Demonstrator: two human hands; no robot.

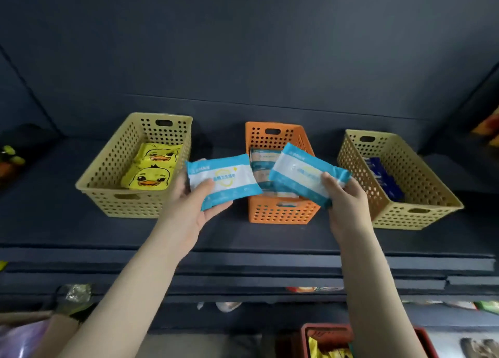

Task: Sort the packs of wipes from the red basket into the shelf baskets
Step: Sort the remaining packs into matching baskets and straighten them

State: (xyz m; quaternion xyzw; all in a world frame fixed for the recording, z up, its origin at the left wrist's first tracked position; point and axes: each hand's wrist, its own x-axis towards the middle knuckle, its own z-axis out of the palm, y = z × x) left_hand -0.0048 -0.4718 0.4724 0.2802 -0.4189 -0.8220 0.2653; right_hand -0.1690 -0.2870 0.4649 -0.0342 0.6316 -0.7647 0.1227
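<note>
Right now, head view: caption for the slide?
Left hand holds left pack, right hand holds right pack, both blue, by the orange basket.

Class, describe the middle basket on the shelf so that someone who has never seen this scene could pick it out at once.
Start at the dark shelf, where three perforated baskets stand in a row. Take the middle basket. It alone is orange and holds blue and white packs; the left basket and the right basket are pale yellow.
</note>
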